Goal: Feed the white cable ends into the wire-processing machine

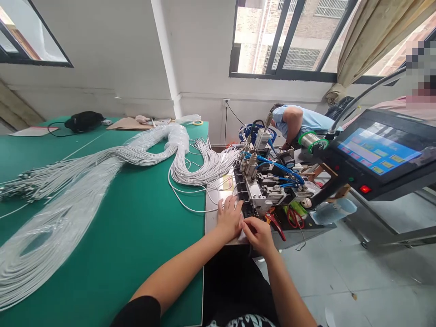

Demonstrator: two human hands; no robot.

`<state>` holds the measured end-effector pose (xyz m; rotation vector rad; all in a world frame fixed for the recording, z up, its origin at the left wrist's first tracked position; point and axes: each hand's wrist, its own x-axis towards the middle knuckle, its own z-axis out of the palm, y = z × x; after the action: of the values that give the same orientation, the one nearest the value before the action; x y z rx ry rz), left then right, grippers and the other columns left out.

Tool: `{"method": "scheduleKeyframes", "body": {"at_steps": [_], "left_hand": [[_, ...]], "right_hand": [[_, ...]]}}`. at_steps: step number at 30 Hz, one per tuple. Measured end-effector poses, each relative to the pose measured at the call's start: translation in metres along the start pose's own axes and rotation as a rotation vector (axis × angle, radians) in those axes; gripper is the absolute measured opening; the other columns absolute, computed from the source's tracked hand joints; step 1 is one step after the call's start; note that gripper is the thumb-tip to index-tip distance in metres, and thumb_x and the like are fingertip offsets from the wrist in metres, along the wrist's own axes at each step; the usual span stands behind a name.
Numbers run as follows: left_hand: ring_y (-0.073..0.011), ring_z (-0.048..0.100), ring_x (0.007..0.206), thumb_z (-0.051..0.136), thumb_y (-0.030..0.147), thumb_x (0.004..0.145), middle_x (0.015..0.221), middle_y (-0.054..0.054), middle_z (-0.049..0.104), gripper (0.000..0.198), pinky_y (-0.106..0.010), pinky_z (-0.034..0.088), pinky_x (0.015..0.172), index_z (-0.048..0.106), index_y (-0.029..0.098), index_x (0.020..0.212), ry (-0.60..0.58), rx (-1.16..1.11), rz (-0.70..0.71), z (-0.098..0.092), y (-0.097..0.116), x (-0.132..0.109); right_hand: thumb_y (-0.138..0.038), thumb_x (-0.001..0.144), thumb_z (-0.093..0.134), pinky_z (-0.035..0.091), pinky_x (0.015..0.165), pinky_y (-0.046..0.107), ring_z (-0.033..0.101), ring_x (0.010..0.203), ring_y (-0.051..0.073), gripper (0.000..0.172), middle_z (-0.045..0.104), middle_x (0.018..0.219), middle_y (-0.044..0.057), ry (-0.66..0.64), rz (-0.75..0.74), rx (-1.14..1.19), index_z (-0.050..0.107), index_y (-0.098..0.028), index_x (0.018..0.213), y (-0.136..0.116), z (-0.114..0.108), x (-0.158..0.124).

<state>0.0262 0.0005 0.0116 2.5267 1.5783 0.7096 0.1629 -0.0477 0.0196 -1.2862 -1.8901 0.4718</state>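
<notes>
White cable [199, 212] runs off worktop [150, 222] to your left hand [230, 218], fingers spread by the pneumatic machine [260, 184]. Right hand [259, 233] touches it, fingertips bunched; can't tell either grip's closure or hold.

"How was the left hand [229, 221] held?"
"Palm down, its fingers [226, 205] spread and pointing forward, with the left forearm [185, 261] slanting across."
"And the right hand [260, 233]?"
"It sat just beside the left, thumb and forefinger brought close together at the tips. The right forearm [288, 284] rose steeply toward it."
</notes>
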Motion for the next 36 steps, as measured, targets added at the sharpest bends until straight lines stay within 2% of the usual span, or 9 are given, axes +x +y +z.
{"method": "scheduleKeyframes", "body": {"at_steps": [4,9,14,17,21,24,27,30,36], "left_hand": [[-0.028,0.037,0.129,0.052,0.017,0.083,0.133,-0.011,0.051,0.041,-0.054,0.026,0.108,0.055,0.02,0.124,0.03,-0.058,0.033,0.0,-0.003,0.002],[-0.021,0.048,0.117,0.053,0.014,0.083,0.121,-0.008,0.058,0.03,-0.039,0.039,0.101,0.063,0.02,0.111,0.09,-0.254,0.159,-0.002,-0.01,0.007],[-0.0192,0.052,0.112,0.053,0.013,0.083,0.116,-0.007,0.06,0.026,-0.036,0.041,0.099,0.068,0.021,0.102,0.124,-0.254,0.161,-0.032,-0.036,0.002],[-0.0208,0.052,0.112,0.055,0.017,0.083,0.117,-0.007,0.061,0.026,-0.038,0.041,0.099,0.068,0.023,0.105,0.071,-0.145,0.04,-0.068,-0.066,-0.028],[-0.024,0.051,0.118,0.05,0.027,0.088,0.125,-0.01,0.058,0.034,-0.042,0.041,0.101,0.062,0.02,0.119,-0.038,0.07,-0.272,-0.108,-0.107,-0.107],[-0.0272,0.043,0.129,0.044,0.04,0.092,0.138,-0.012,0.049,0.046,-0.046,0.038,0.103,0.051,0.021,0.133,-0.114,0.223,-0.451,-0.121,-0.123,-0.172],[-0.0288,0.034,0.136,0.039,0.045,0.093,0.146,-0.013,0.041,0.051,-0.049,0.031,0.108,0.047,0.02,0.137,-0.129,0.329,-0.525,-0.121,-0.124,-0.215],[-0.0282,0.033,0.138,0.035,0.042,0.094,0.148,-0.014,0.04,0.051,-0.05,0.027,0.111,0.049,0.018,0.137,-0.105,0.387,-0.489,-0.116,-0.117,-0.229],[-0.0294,0.034,0.137,0.03,0.036,0.095,0.145,-0.015,0.043,0.05,-0.053,0.028,0.109,0.049,0.018,0.137,-0.092,0.455,-0.463,-0.108,-0.113,-0.223]], "right_hand": [[-0.03,0.091,0.051,0.043,0.063,0.029,0.06,0.064,0.018,0.02,0.067,0.072,0.005,0.009,-0.034,-0.029,0.064,-0.021,0.079,0.006,0.009,0.001],[-0.032,0.092,0.049,0.046,0.065,0.03,0.062,0.069,0.019,0.02,0.069,0.08,0.006,0.022,-0.012,0.037,0.065,-0.022,0.084,0.009,0.006,0.001],[-0.035,0.09,0.052,0.046,0.063,0.031,0.062,0.067,0.02,0.019,0.069,0.078,0.006,0.06,-0.037,0.033,0.065,-0.023,0.085,0.014,0.006,0.0],[-0.036,0.089,0.052,0.047,0.064,0.031,0.062,0.068,0.021,0.02,0.069,0.078,0.006,0.078,-0.053,0.043,0.066,-0.023,0.084,0.015,0.006,0.0],[-0.037,0.089,0.051,0.045,0.062,0.03,0.06,0.064,0.02,0.023,0.068,0.074,0.005,0.096,-0.062,0.025,0.067,-0.022,0.081,0.016,0.007,0.001],[-0.037,0.09,0.049,0.043,0.061,0.029,0.057,0.061,0.018,0.026,0.066,0.07,0.004,0.108,-0.07,0.0,0.066,-0.021,0.079,0.015,0.008,0.002],[-0.037,0.091,0.047,0.042,0.061,0.028,0.056,0.061,0.017,0.028,0.064,0.069,0.004,0.148,-0.07,-0.02,0.065,-0.021,0.078,0.013,0.008,0.004],[-0.038,0.09,0.046,0.042,0.062,0.028,0.055,0.06,0.017,0.029,0.063,0.068,0.004,0.178,-0.058,-0.038,0.065,-0.021,0.077,0.011,0.008,0.006],[-0.037,0.089,0.045,0.041,0.062,0.027,0.054,0.061,0.017,0.029,0.063,0.067,0.004,0.244,-0.038,-0.055,0.064,-0.021,0.075,0.009,0.011,0.004]]}}
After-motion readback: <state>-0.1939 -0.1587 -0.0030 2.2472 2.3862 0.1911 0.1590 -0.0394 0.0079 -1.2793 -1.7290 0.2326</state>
